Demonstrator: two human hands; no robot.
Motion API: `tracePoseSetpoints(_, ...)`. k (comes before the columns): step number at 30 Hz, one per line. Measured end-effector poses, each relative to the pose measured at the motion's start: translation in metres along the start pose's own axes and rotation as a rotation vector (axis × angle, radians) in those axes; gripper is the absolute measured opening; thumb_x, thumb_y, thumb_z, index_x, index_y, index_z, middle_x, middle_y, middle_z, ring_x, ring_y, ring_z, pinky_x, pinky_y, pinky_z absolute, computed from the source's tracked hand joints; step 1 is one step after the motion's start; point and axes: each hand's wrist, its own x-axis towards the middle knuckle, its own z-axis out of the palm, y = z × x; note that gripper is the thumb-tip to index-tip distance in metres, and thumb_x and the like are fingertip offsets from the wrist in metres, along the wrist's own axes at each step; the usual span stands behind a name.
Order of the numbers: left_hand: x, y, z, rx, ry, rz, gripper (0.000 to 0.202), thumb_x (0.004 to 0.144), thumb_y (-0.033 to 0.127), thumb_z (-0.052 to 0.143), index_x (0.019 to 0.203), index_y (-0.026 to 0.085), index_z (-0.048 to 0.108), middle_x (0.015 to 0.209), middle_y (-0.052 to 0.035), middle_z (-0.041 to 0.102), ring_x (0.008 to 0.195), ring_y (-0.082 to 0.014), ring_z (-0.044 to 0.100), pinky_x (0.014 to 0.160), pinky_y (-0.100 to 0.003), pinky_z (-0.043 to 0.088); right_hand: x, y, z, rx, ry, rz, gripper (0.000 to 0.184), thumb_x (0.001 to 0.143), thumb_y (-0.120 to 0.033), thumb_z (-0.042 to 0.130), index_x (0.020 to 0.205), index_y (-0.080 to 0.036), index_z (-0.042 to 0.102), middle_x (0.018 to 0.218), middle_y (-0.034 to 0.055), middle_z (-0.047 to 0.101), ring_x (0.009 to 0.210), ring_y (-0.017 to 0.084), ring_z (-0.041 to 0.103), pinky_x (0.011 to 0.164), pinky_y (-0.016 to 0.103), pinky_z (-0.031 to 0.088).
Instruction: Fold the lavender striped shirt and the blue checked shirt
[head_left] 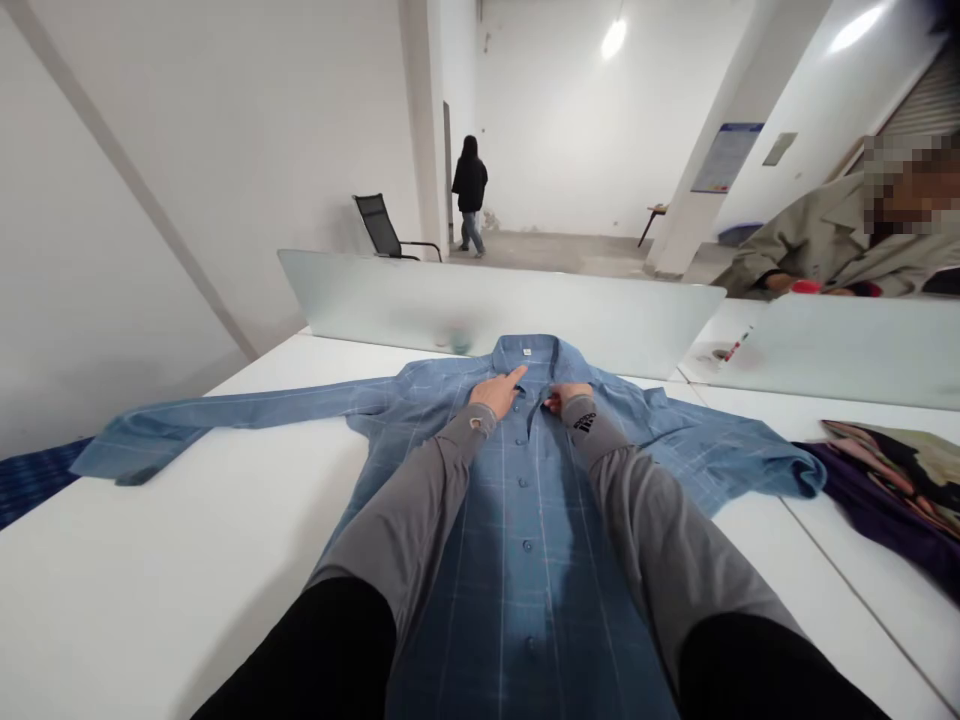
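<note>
The blue shirt lies on the white table, its long axis pointing straight ahead, collar just beyond the right hand, apparently pinching the front opening, and the left hand, its hold indeterminable.

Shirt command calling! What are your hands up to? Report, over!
Left hand on the blue shirt, below the collar. Right hand opposite, at the open front, grip unclear. Shirt front up on white table. Frosted divider just past collar.
</note>
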Motion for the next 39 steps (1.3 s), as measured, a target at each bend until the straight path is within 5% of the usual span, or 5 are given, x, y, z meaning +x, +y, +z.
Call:
tracePoseSetpoints(10,0.044,0.000,0.019,-0.365,0.043,-0.153,0.039,0.087,0.008,0.046,0.125,0.014,0.051,0.111,-0.0108,0.069,0.102,-0.0177,0.066,0.093,-0.032,0.048,-0.011,-0.004,-0.001,-0.048,0.143,-0.355,0.011,0.079,-0.024,0.054,0.069,-0.018,0.054,0.053,-0.0049,0.053,0.054,0.012,0.054,0.051,0.020,0.041)
tracePoseSetpoints(18,0.044,-0.008,0.032,-0.534,-0.003,-0.106,0.074,0.071,-0.002,0.053,0.141,0.013,0.036,0.148,-0.0174,0.041,0.130,-0.0214,0.048,0.106,-0.033,0.040,-0.006,-0.001,0.011,-0.344,0.125,-0.514,0.012,0.074,-0.025,0.054,0.064,-0.018,0.058,0.072,0.0005,0.061,0.074,0.016,0.054,0.076,0.027,0.044)
tracePoseSetpoints(26,0.003,-0.002,0.008,-0.361,0.024,-0.091,0.044,0.076,0.003,0.055,0.117,0.017,0.058,0.126,-0.0091,0.061,0.115,-0.0214,0.059,0.101,-0.035,0.044,0.005,0.005,0.006,-0.664,-0.056,-0.510,0.025,0.079,-0.017,0.052,0.095,-0.021,0.071,0.112,0.0042,0.066,0.108,0.019,0.056,0.097,0.029,0.042)
tracePoseSetpoints(33,-0.060,0.029,0.004,-0.015,0.069,-0.054,0.018,0.079,0.022,0.062,0.097,0.017,0.063,0.109,-0.0115,0.063,0.108,-0.0270,0.058,0.101,-0.040,0.042,-0.028,0.011,-0.018,-0.856,-0.023,-0.522,0.053,0.086,-0.019,0.045,0.138,-0.014,0.049,0.152,0.0132,0.034,0.129,0.027,0.044,0.106,0.037,0.037)
tracePoseSetpoints(39,-0.047,0.045,0.020,0.171,0.055,-0.128,0.028,0.083,0.027,0.060,0.105,0.010,0.062,0.115,-0.0215,0.061,0.111,-0.0339,0.058,0.095,-0.043,0.044,-0.039,0.018,-0.011,-1.046,-0.026,-0.557,0.052,0.089,-0.029,0.044,0.141,-0.027,0.047,0.154,0.0073,0.031,0.122,0.032,0.046,0.098,0.047,0.039)
